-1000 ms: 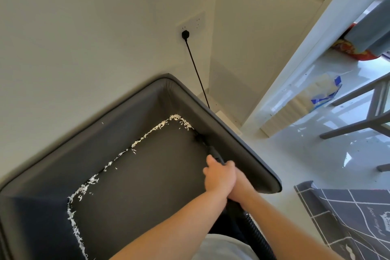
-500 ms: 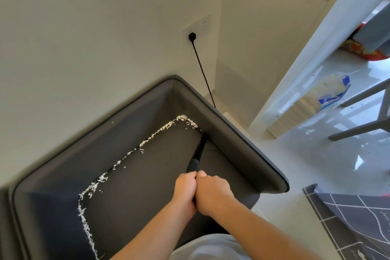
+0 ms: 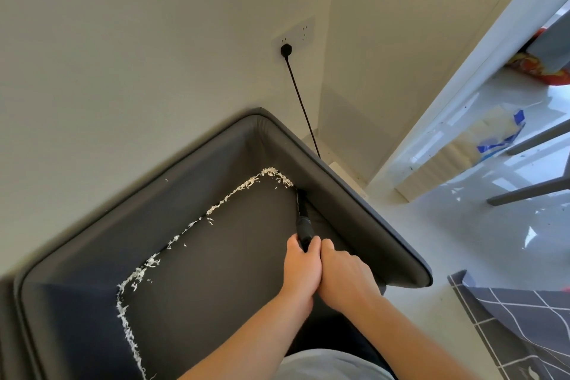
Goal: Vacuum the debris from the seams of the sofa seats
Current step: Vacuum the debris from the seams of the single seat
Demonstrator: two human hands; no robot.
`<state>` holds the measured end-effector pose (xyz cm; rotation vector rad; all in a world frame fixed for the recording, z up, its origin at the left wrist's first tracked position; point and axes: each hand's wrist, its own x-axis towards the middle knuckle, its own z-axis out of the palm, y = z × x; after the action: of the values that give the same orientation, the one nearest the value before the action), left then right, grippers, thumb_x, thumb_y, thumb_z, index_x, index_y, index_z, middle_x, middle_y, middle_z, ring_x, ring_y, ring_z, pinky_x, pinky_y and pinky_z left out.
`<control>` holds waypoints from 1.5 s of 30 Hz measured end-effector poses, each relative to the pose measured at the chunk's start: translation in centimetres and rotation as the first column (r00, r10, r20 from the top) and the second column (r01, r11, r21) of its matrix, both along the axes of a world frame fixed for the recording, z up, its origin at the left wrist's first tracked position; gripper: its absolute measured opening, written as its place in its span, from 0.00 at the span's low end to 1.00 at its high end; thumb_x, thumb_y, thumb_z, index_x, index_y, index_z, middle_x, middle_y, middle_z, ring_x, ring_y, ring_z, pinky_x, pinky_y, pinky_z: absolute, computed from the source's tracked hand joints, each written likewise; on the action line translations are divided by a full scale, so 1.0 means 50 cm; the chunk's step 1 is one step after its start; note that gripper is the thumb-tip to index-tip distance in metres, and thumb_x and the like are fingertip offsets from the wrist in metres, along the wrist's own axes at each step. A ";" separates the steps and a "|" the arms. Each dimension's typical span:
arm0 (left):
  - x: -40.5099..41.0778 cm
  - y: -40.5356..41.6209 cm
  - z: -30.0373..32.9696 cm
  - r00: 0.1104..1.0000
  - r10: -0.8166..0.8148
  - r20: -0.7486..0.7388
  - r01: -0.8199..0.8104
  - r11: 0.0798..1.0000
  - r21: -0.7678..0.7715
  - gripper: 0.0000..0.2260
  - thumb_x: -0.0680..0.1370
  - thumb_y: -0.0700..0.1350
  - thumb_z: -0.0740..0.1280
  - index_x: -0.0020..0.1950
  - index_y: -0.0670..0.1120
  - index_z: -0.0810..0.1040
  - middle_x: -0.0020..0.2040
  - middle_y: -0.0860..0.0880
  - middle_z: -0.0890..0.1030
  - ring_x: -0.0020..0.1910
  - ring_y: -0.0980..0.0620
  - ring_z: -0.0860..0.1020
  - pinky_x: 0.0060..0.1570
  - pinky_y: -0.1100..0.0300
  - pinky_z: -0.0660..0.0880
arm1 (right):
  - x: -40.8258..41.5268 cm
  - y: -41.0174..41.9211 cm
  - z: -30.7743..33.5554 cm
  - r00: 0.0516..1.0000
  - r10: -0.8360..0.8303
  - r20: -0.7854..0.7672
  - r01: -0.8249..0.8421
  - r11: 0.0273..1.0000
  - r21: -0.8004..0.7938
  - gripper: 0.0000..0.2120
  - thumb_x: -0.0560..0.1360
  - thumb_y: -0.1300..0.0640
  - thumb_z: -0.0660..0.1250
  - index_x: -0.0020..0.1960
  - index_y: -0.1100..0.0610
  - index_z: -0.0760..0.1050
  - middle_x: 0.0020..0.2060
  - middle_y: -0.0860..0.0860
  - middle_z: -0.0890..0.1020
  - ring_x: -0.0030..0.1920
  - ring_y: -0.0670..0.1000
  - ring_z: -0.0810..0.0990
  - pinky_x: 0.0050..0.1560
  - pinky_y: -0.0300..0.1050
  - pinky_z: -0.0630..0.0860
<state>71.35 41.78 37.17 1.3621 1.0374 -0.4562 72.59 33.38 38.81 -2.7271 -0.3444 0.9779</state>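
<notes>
Debris (image 3: 234, 194), white shreds, is lying along the sofa seat seams in my head camera's only view, running from the far corner at about twelve o'clock down the back seam toward nine, then along the left seam toward seven. I am wrapping both hands around the black vacuum nozzle (image 3: 303, 219): my left hand (image 3: 300, 271) and right hand (image 3: 345, 274) are touching each other, fingers curled tight on the wand. Its tip is pressing into the right-hand seam beside the grey sofa (image 3: 354, 194) arm, just short of the shreds at the corner. A black power cord (image 3: 300, 102) is hanging from a wall socket (image 3: 293, 37) at twelve o'clock. I judge the right seam is being finished; next I need to be pushing the tip forward into the corner, then turning it along the back seam.
</notes>
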 end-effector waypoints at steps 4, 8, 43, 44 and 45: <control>0.014 0.028 -0.015 0.997 -0.016 -0.070 0.016 1.000 0.000 0.19 0.84 0.49 0.62 0.75 0.48 0.67 0.55 0.51 0.78 0.58 0.48 0.78 0.63 0.47 0.76 | 0.005 0.034 -0.044 0.998 0.008 -0.059 -0.009 1.000 -0.015 0.23 0.79 0.52 0.66 0.70 0.55 0.64 0.49 0.50 0.82 0.45 0.51 0.84 0.48 0.47 0.82; 0.032 0.032 -0.008 0.999 -0.038 -0.023 0.038 0.999 0.010 0.20 0.83 0.50 0.65 0.74 0.51 0.69 0.58 0.52 0.78 0.61 0.48 0.78 0.66 0.44 0.75 | 0.039 0.033 -0.052 0.955 -0.162 -0.248 0.192 0.977 0.099 0.17 0.79 0.57 0.66 0.65 0.56 0.66 0.46 0.51 0.83 0.38 0.51 0.85 0.38 0.45 0.84; 0.036 0.008 -0.014 0.978 0.146 -0.150 -0.154 0.987 -0.047 0.16 0.84 0.51 0.61 0.69 0.45 0.72 0.56 0.43 0.81 0.55 0.44 0.81 0.56 0.47 0.78 | 0.049 0.013 -0.031 0.993 0.096 -0.071 -0.090 0.993 0.075 0.21 0.79 0.55 0.66 0.69 0.56 0.64 0.49 0.50 0.83 0.45 0.52 0.83 0.47 0.47 0.81; 0.037 0.003 -0.013 0.981 0.137 -0.136 -0.143 0.989 -0.030 0.16 0.84 0.52 0.61 0.69 0.46 0.71 0.56 0.44 0.81 0.55 0.44 0.81 0.57 0.46 0.78 | 0.051 0.008 -0.030 0.993 0.094 -0.066 -0.088 0.992 0.086 0.21 0.79 0.54 0.66 0.69 0.56 0.64 0.49 0.50 0.82 0.45 0.52 0.84 0.48 0.47 0.82; 0.038 -0.002 -0.013 0.984 0.132 -0.120 -0.134 0.991 -0.012 0.16 0.84 0.52 0.60 0.69 0.46 0.70 0.56 0.44 0.80 0.55 0.45 0.80 0.58 0.46 0.78 | 0.054 0.002 -0.029 0.994 0.092 -0.053 -0.087 0.992 0.092 0.22 0.79 0.54 0.66 0.69 0.55 0.64 0.48 0.50 0.82 0.45 0.51 0.84 0.48 0.47 0.82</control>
<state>73.27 41.70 36.50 1.2510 1.2111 -0.4516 75.27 33.50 37.36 -2.6175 -0.4917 1.0355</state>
